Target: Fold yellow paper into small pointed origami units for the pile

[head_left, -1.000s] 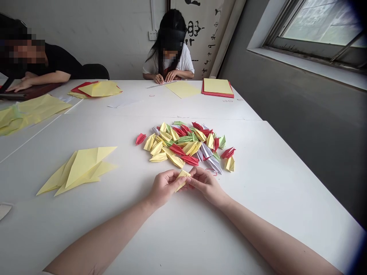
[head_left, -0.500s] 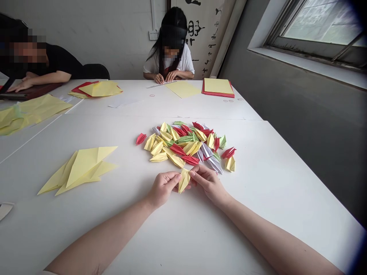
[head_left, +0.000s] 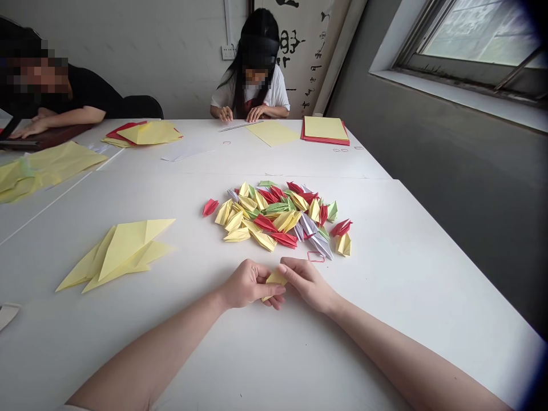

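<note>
Between my two hands, close in front of me, is a small folded piece of yellow paper (head_left: 275, 278). My left hand (head_left: 248, 283) is closed on its left and lower side, thumb across the front. My right hand (head_left: 306, 282) pinches its upper right part with thumb and fingers. Much of the paper is covered by my fingers. Just beyond lies a pile of small folded paper pieces (head_left: 274, 217) in red, yellow, green and pale purple. Left of my hands rest several larger part-folded yellow sheets (head_left: 126, 245), overlapping each other.
Opposite me a person (head_left: 252, 74) works over a ruler (head_left: 240, 125) and a yellow sheet (head_left: 274, 132). A red and yellow paper stack (head_left: 326, 130) lies at the far right. More paper (head_left: 149, 133) and another person's arm (head_left: 72, 116) are at the far left.
Both hands have drawn slightly nearer to me with the yellow paper and now cover more of it. My left thumb has moved across it. The person opposite has moved a hand leftward.
</note>
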Action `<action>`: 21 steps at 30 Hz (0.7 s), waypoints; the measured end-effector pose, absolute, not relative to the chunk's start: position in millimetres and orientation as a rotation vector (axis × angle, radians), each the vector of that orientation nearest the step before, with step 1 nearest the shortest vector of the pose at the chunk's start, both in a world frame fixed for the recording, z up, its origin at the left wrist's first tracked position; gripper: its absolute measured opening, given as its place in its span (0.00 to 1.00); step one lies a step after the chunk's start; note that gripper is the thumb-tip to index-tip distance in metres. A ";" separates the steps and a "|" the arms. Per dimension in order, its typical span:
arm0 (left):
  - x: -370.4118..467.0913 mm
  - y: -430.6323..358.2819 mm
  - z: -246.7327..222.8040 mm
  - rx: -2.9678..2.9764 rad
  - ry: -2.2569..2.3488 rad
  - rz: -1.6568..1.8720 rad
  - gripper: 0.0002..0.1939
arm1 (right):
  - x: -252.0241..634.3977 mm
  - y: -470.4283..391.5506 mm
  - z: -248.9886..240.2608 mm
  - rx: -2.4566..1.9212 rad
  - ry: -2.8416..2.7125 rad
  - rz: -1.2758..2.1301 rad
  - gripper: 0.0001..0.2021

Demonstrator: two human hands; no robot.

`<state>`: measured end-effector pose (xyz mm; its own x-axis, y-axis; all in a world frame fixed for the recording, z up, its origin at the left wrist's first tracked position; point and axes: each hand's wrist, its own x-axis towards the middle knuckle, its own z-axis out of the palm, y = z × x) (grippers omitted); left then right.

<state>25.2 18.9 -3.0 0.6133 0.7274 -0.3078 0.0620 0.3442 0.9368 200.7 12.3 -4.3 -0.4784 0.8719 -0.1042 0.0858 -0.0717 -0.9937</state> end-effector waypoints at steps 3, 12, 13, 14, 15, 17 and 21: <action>22.9 17.0 0.8 1.175 0.815 0.463 0.13 | 200.0 10.7 -2.0 -0.955 -1.661 1.726 0.23; 27.3 13.0 -5.8 1.165 0.838 0.625 0.14 | 198.9 12.7 -10.0 -1.022 -1.655 1.526 0.24; 28.3 13.6 -6.8 1.143 0.851 0.666 0.15 | 198.4 12.8 -11.1 -1.070 -1.655 1.428 0.23; 29.1 14.2 -7.5 1.117 0.863 0.705 0.16 | 197.9 12.5 -11.9 -1.120 -1.662 1.326 0.23; 29.7 14.8 -8.0 1.090 0.874 0.742 0.16 | 197.3 11.9 -12.3 -1.160 -1.678 1.234 0.23; 29.9 15.8 -8.5 1.063 0.884 0.795 0.16 | 196.2 10.3 -12.2 -1.197 -1.726 1.118 0.23; 28.6 16.6 -10.1 1.079 0.852 0.814 0.15 | 194.9 7.6 -12.4 -1.197 -1.789 1.074 0.22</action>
<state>28.6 16.6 -10.1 0.4416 0.8791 -0.1795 -0.1398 0.2650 0.9541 194.9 7.6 -12.4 -0.3098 0.9441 0.1130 0.3442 0.2221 -0.9123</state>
